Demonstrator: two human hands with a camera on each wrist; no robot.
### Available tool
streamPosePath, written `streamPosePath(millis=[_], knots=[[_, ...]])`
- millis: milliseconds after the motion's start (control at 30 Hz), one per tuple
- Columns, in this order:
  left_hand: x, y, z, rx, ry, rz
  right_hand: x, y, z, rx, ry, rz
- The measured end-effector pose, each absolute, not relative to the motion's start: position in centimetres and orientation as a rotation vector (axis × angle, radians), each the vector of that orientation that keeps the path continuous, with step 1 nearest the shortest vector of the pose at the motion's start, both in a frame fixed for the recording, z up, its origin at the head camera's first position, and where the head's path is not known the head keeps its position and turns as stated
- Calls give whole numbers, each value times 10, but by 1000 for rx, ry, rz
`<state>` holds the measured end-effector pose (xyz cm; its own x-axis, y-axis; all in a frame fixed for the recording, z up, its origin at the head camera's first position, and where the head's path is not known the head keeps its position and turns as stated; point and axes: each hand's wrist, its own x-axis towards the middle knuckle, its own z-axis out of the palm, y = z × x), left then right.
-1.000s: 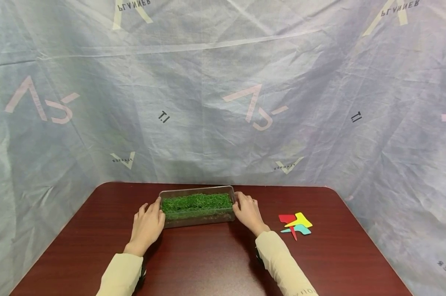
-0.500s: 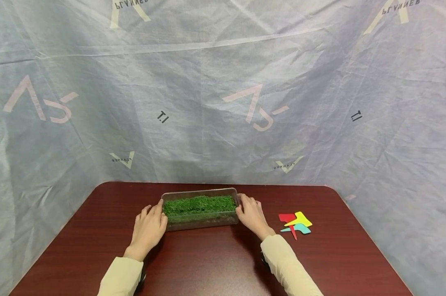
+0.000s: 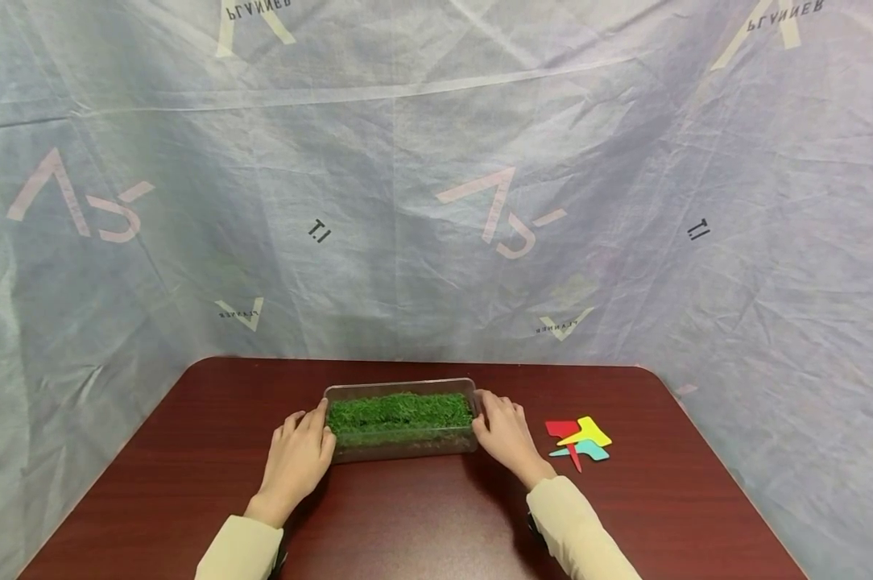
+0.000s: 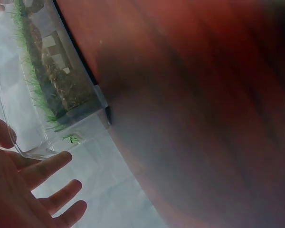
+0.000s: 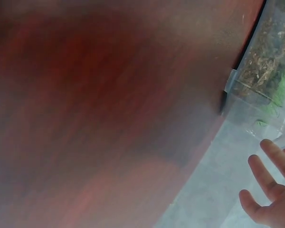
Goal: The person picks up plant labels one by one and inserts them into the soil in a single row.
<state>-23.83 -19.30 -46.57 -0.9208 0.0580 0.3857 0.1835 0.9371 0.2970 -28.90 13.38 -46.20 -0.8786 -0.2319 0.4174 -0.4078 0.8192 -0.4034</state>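
head view: i see the clear box (image 3: 403, 448) of grass (image 3: 400, 409) on the table (image 3: 407, 515)
left hand (image 3: 295, 453): thumb and fingers grasping its left end
right hand (image 3: 507, 435): grasping its right end
tags (image 3: 592, 432): overlapping, farther right

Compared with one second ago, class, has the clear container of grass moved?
Yes. In the head view, the clear container has shifted right, closer to the yellow tag, and toward the person, away from the table's far edge.

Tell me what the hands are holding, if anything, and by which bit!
A clear box, by its two short ends: the left hand is on the left end, the right hand on the right one.
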Motion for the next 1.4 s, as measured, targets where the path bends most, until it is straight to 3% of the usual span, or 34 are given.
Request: streamPosePath(millis=[1400], knots=[[-205,-164,-461,-318,-2719,-423,-230,184,-461,500,-2622,590]])
